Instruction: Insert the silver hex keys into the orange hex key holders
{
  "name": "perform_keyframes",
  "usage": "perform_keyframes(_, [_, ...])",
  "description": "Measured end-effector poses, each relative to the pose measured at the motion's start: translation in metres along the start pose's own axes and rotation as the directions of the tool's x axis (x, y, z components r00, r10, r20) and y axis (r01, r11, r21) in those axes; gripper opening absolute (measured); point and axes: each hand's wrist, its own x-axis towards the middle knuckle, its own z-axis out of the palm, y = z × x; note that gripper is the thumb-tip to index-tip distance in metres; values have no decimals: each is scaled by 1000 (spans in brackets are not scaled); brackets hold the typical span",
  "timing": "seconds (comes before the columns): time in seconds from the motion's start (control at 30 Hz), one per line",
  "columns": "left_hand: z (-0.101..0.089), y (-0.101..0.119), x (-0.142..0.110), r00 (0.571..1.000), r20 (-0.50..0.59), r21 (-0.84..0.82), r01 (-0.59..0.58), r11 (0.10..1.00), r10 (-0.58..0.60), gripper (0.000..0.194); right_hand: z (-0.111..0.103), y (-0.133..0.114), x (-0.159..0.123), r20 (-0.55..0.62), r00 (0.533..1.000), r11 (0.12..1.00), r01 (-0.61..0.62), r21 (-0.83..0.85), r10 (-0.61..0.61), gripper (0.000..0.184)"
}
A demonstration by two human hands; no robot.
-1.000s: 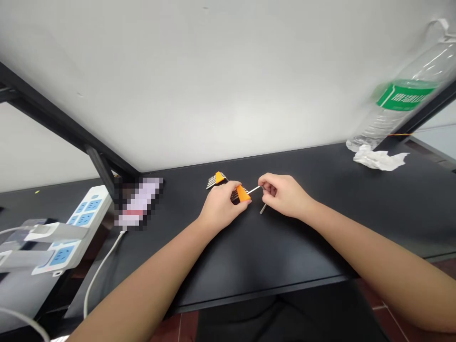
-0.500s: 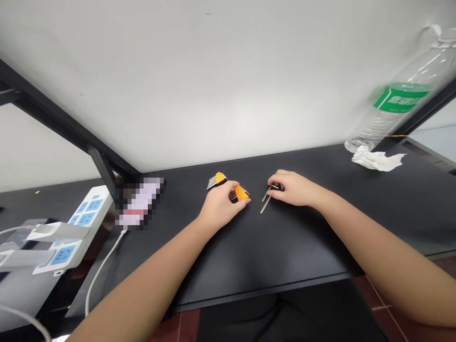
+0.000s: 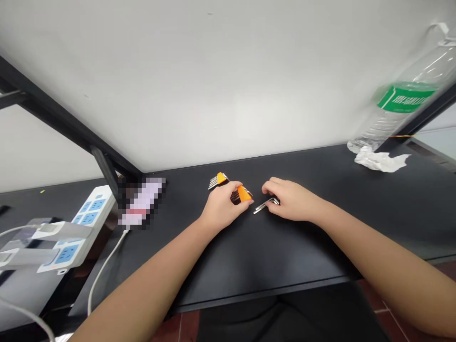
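My left hand [image 3: 223, 204] is closed around an orange hex key holder [image 3: 244, 194], thumb and forefinger at its near end. A second orange part [image 3: 221, 178] shows just beyond the fingers, with several silver keys [image 3: 213, 182] sticking out to its left. Whether both orange parts join is hidden by the hand. To the right, my right hand [image 3: 290, 199] is curled over loose L-shaped hex keys [image 3: 261, 206] low over the black tabletop, its thumb against them. Their long ends point left toward the holder; part of them is hidden under the fingers.
A blurred-out phone-like object [image 3: 144, 202] with a white cable lies left on the table [image 3: 249, 266]. Further left is a white power strip [image 3: 80, 228] with plugs. At the back right stand a plastic bottle [image 3: 406, 97] and a crumpled tissue [image 3: 383, 160]. A white wall closes the back.
My right hand has moved slightly toward me, and the loose hex keys have swung to lie flatter and closer together, pointing more to the left. My left hand keeps its hold on the holder.
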Motion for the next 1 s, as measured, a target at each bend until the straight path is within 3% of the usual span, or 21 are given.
perform_keyframes(0.1, [0, 6, -2, 998, 26, 29, -52, 998, 52, 41, 5, -8, 3, -93, 995, 975, 53, 216, -33, 9])
perform_keyframes(0.23, [2, 11, -4, 994, 59, 42, -92, 995, 89, 36, 16, -17, 7, -139, 990, 930, 84, 357, -36, 9])
perform_keyframes(0.33, [2, 9, -3, 996, 55, 66, -79, 995, 75, 37, 18, -17, 8, -178, 984, 926, 66, 371, 1, 19])
perform_keyframes(0.43, [0, 4, 0, 998, 49, 100, -38, 994, 33, 40, 9, -7, 8, -200, 976, 953, -28, 300, 91, 22])
perform_keyframes(0.53, [-1, -1, 2, 999, 19, 74, 41, 996, -42, 41, -2, 10, 7, -116, 981, 972, -131, 197, 155, 17])
perform_keyframes(0.67, [-3, -3, 3, 993, -17, 15, 120, 993, -120, 46, -9, 23, 3, 40, 990, 990, -136, 43, 134, 12])
perform_keyframes(0.77, [-2, -1, 3, 992, -8, -13, 129, 992, -129, 45, -7, 17, 0, 135, 987, 996, -92, 12, 90, 20])
perform_keyframes(0.83, [-2, -1, 3, 994, -7, -26, 111, 994, -111, 44, -5, 10, -2, 176, 982, 998, -64, -8, 64, 15])
perform_keyframes(1.0, [-1, -1, 3, 995, -10, -60, 103, 993, -103, 43, -2, 0, -3, 182, 980, 996, -71, -48, 78, 13])
